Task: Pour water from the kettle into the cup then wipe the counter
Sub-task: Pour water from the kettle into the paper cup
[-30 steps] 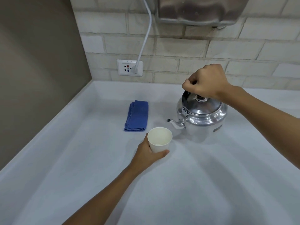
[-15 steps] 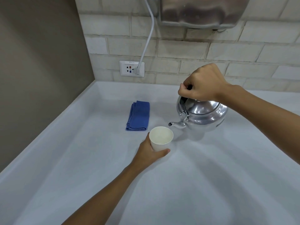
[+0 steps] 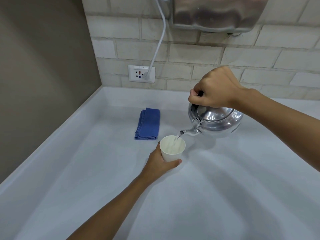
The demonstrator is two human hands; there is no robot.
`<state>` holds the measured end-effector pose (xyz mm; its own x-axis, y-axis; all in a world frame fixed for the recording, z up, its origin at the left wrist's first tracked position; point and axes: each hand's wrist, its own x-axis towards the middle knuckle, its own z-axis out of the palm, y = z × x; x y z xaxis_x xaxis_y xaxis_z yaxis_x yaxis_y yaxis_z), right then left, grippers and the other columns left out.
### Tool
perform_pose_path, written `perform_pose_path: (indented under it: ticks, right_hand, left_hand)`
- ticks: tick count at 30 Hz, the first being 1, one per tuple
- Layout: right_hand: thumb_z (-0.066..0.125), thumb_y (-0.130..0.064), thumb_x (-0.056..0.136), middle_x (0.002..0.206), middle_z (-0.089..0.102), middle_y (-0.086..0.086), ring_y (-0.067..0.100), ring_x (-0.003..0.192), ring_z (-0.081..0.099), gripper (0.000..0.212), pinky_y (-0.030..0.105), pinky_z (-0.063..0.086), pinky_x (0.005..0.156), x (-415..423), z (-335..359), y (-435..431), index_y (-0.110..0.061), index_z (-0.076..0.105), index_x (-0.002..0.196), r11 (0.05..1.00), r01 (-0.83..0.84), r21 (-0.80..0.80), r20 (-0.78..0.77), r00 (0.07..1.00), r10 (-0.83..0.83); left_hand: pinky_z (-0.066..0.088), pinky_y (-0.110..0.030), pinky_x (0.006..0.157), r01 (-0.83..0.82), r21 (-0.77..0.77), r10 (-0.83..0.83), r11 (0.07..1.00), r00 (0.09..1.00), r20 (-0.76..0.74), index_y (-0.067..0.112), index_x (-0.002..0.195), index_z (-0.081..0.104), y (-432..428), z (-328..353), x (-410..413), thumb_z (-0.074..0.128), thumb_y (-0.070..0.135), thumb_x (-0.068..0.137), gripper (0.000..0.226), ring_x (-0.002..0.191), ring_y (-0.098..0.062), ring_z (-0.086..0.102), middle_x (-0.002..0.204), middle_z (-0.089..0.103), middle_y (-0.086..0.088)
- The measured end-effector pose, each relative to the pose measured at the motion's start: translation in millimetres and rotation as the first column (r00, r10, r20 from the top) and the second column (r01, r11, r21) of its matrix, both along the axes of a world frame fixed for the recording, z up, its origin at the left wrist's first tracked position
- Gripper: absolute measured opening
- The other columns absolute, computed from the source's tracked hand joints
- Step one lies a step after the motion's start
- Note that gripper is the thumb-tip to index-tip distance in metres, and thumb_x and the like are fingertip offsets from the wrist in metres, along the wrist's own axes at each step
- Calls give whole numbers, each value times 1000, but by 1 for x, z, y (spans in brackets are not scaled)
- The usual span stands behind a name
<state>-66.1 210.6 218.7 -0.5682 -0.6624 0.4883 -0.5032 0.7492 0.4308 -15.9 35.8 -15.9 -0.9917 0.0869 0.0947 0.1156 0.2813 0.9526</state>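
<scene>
Both hands clamped: right hand [image 3: 215, 89] tipping polished steel kettle [image 3: 218, 121], left hand [image 3: 160, 161] steadying white paper cup [image 3: 172, 148] beneath its spout; overtilting risks overflow.

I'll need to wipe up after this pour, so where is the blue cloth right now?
In the head view the blue cloth lies folded on the counter, left of the kettle and just behind the cup.

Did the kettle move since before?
Yes. The kettle tipped forward, its spout dropping toward the cup, nearer the cloth.
</scene>
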Motion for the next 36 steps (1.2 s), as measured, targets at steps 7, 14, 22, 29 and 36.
perform_pose_path:
  ticks: [7, 14, 22, 29, 36]
  right_hand:
    - [27, -32, 73, 38, 23, 8, 21, 42, 19, 40, 22, 13, 47, -1, 3, 0, -9, 30, 41, 1000, 10, 21, -11, 1000, -9]
    - [29, -31, 73, 37, 21, 6, 20, 41, 17, 39, 21, 9, 47, -2, 6, 1, -9, 28, 41, 999, 2, 48, -26, 1000, -1]
    - [31, -29, 74, 37, 20, 5, 19, 41, 16, 38, 19, 8, 48, -1, 8, 2, -10, 27, 40, 999, -6, 50, -37, 999, 8]
    - [30, -28, 73, 38, 18, 4, 18, 42, 15, 37, 19, 8, 48, 0, 10, 2, -11, 25, 41, 998, -16, 58, -37, 999, 19]
    - [33, -26, 74, 38, 18, 4, 18, 41, 14, 38, 18, 8, 49, 0, 12, 2, -11, 27, 40, 997, -16, 72, -55, 998, 20]
  left_hand:
    - [41, 1, 70, 3, -6, -3, 1000, 1000, 1, 54, 103, 42, 0, 1, 0, 81, 48, 56, 62, 99, 16, 50, 106, 55, 29]
    - [41, 0, 69, 4, -9, -4, 1000, 1000, -4, 53, 105, 41, 0, 1, 1, 80, 50, 56, 63, 99, 13, 50, 108, 54, 28]
    - [42, -1, 72, 6, -12, -6, 1000, 1000, -8, 58, 102, 41, -1, 1, 1, 81, 48, 57, 61, 99, 16, 50, 107, 56, 28]
    - [43, -1, 73, 5, -21, -5, 1000, 1000, -9, 57, 101, 41, -1, 2, 1, 81, 45, 58, 60, 98, 17, 50, 106, 56, 27]
    - [42, 0, 73, 2, -16, -2, 1000, 1000, -4, 56, 100, 42, -1, 2, 2, 81, 46, 57, 59, 98, 15, 51, 106, 56, 27]
